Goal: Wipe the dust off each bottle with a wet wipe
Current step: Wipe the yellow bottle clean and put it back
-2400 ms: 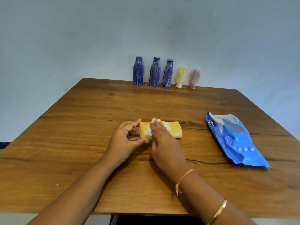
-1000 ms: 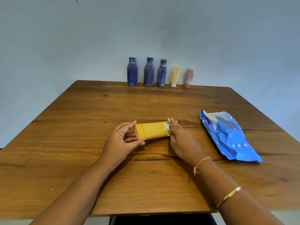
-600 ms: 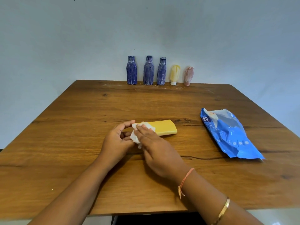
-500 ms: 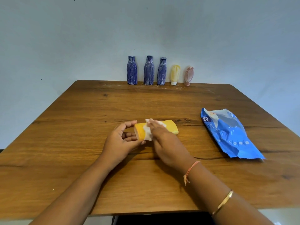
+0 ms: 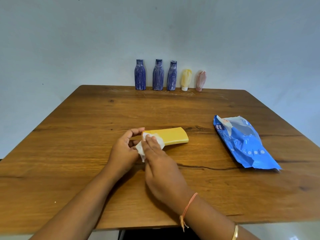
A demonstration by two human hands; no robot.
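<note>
Right hand [image 5: 161,164] — fingers flat, pressing wet wipe [image 5: 159,141] onto end of yellow bottle [image 5: 174,137]; left hand [image 5: 124,151] pinches same end. Mid-wipe; next likely needs stroke along body.

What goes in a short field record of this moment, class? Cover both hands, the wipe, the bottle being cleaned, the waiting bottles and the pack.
Left hand: grips one end of the yellow bottle
Right hand: presses the wet wipe onto that same end
Yellow bottle: lying on its side on the table
Waiting: three blue bottles, pale yellow tube, pink tube, upright in a row at the far edge, streaked white
Wipes pack: blue, lying to the right, apart from the hands
</note>
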